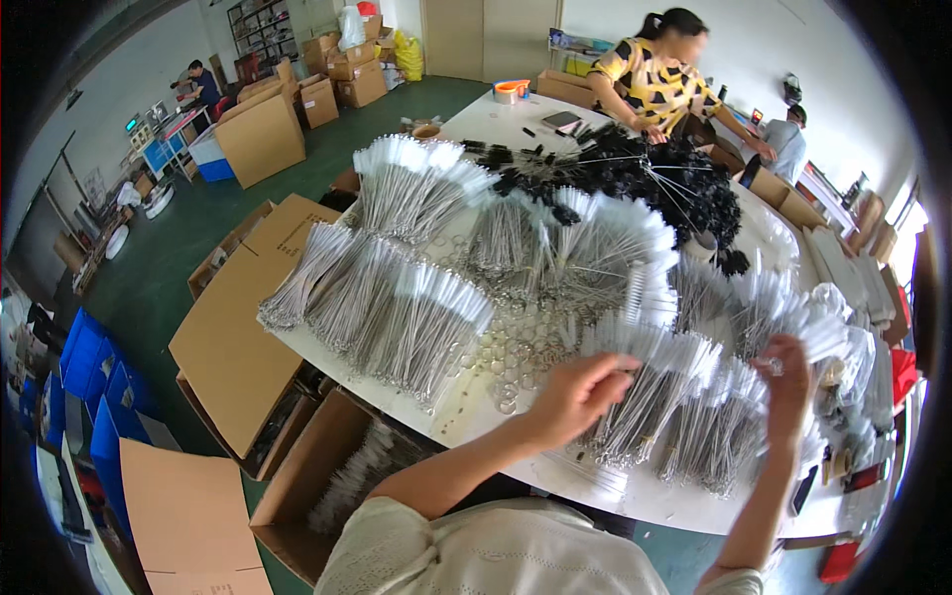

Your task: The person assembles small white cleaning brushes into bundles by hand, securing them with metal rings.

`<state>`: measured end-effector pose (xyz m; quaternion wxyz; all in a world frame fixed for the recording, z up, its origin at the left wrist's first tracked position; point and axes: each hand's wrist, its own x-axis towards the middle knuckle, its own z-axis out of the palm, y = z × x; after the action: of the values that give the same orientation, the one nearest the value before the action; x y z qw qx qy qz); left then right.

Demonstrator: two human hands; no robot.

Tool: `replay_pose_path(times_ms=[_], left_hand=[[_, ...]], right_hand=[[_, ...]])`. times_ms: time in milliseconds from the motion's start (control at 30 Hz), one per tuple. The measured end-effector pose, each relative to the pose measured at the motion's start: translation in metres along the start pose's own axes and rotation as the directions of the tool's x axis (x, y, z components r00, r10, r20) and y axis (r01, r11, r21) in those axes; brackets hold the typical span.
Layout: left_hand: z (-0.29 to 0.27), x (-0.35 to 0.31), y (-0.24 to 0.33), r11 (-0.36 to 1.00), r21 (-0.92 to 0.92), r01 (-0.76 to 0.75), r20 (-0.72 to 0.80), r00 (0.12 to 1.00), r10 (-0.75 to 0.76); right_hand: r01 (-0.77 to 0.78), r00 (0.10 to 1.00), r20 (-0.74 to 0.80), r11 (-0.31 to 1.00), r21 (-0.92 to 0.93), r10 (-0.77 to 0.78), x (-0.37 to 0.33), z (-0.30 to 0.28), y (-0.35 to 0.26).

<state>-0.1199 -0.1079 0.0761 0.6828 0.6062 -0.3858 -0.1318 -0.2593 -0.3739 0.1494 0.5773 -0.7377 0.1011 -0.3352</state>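
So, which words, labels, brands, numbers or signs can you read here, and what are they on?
I can't read any text out.
Brown carton left of the table: dark print on a flap, too small.
Cardboard flap at lower left: faint marks near the bottom, too faint.
Lit display at back left: too small.
White-bristled brushes: no lettering visible.

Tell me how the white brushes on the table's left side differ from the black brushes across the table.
The white brushes have pale bristles; the black brushes have dark ones. The white brushes are gathered in fairly orderly bundles; the black brushes lie in a loose, tangled heap. Both have thin metal stems and share one table.
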Motion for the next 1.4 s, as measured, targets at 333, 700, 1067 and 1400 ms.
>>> replay_pose_path(times_ms=[333,700,1067,1400], left_hand=[[-0.004,0.004,-0.009,0.887,0.265,-0.379,-0.153,0.891,0.426],[0.006,-0.004,0.012,0.948,0.001,-0.319,0.114,0.942,0.316],[-0.022,-0.014,0.032,0.934,-0.356,-0.023,0.339,0.929,0.152],[0.002,-0.047,0.009,0.903,0.048,-0.427,0.343,0.856,0.387]], right_hand=[[0.094,0.966,0.209,0.959,0.267,-0.152,-0.049,0.181,-0.021],[-0.384,0.892,0.279,0.27,0.883,0.356,-0.059,0.151,0.009],[-0.216,0.843,0.496,0.975,-0.041,0.208,-0.078,0.155,-0.022],[-0.473,0.639,0.638,0.873,-0.116,0.431,-0.106,0.101,-0.021]])
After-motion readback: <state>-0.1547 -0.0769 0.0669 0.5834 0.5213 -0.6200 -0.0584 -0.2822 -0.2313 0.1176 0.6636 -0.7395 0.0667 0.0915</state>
